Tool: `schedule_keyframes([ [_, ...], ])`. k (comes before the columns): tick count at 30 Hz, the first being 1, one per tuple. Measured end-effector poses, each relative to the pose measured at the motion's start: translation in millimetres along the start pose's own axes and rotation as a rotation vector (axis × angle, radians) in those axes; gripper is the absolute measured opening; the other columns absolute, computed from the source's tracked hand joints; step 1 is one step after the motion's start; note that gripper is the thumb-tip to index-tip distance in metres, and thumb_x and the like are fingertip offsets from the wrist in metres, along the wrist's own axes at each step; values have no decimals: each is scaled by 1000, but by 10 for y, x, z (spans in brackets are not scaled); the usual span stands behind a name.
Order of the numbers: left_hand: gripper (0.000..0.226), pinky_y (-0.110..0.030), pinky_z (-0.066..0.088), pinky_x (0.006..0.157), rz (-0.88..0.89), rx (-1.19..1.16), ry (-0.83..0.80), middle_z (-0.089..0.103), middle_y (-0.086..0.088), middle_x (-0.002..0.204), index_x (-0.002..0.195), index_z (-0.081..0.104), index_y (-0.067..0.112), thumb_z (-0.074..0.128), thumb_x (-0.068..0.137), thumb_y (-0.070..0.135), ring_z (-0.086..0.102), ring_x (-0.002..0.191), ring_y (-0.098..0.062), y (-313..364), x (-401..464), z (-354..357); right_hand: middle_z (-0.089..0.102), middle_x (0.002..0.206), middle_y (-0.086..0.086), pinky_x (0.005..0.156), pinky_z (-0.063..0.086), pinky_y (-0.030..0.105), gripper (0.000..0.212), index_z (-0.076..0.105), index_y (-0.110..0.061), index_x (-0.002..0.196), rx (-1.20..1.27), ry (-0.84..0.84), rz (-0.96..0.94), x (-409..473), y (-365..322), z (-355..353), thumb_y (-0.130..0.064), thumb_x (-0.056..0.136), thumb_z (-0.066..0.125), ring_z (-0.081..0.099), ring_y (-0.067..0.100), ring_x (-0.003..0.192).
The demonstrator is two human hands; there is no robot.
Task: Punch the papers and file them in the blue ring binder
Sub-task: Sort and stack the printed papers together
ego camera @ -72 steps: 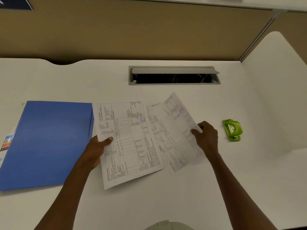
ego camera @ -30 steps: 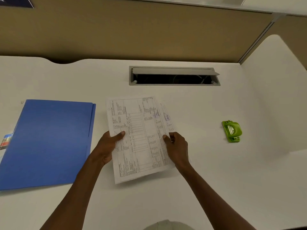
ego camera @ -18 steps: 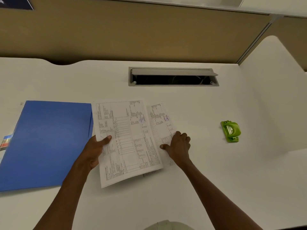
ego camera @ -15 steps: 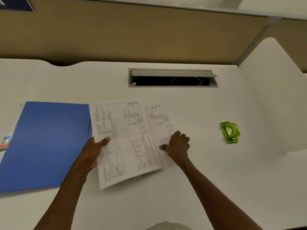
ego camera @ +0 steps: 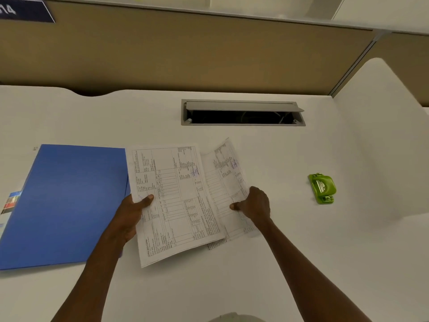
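A closed blue ring binder [ego camera: 62, 203] lies flat on the left of the white desk. My left hand [ego camera: 132, 212] grips the left edge of a printed sheet [ego camera: 174, 198], thumb on top, the sheet lifted a little over the binder's right edge. My right hand [ego camera: 255, 204] pinches a second printed sheet [ego camera: 226, 180] that fans out to the right from under the first one. A small green hole punch [ego camera: 322, 188] stands on the desk to the right, well apart from both hands.
A grey cable hatch [ego camera: 242, 112] is open in the desk behind the papers. A tan partition wall [ego camera: 185, 54] closes the back, and a white side panel [ego camera: 383, 135] rises at the right. A colourful printed label [ego camera: 10, 202] sticks out at the binder's left edge.
My right hand has lifted and pulled the second sheet farther right, so it fans out more from under the first. The left hand holds its sheet in about the same place.
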State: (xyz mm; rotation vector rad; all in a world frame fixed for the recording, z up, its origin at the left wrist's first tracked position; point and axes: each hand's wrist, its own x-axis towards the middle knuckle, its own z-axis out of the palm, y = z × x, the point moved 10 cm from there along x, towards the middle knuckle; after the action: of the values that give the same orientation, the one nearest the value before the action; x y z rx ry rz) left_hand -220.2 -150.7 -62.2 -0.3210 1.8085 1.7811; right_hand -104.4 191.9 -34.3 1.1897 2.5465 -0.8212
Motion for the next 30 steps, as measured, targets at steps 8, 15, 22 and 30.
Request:
schedule_keyframes([
  [8, 40, -47, 53, 85, 23, -21, 30, 65, -12, 121, 133, 54, 10, 57, 94, 14, 64, 106, -33, 51, 80, -94, 65, 75, -5, 54, 37, 22, 7, 64, -18, 84, 205, 334, -134, -291, -9, -858, -23, 83, 68, 63, 17, 70],
  [15, 42, -56, 46, 98, 24, -70, 14, 62, -13, 128, 135, 52, 12, 58, 94, 13, 61, 112, -33, 92, 165, 12, 69, 80, -7, 64, 49, 21, 6, 69, -15, 89, 437, 506, -347, -743, -370, -1651, -20, 85, 68, 65, 10, 72],
  [22, 47, -52, 54, 87, 14, -121, -161, 69, -11, 118, 131, 57, 15, 67, 86, 27, 66, 107, -32, 212, 41, 520, 74, 90, -4, 69, 58, 26, 17, 70, -13, 96, 703, 237, -222, -662, -411, -1288, -23, 83, 73, 72, 10, 78],
  [30, 17, -32, 56, 59, 57, -3, -314, 73, -9, 80, 96, 70, 11, 64, 85, 22, 70, 71, -23, 337, -115, 900, 64, 107, -6, 69, 46, 20, 51, 58, -16, 115, 444, -31, -116, -453, -232, -538, -45, 77, 75, 64, 13, 95],
])
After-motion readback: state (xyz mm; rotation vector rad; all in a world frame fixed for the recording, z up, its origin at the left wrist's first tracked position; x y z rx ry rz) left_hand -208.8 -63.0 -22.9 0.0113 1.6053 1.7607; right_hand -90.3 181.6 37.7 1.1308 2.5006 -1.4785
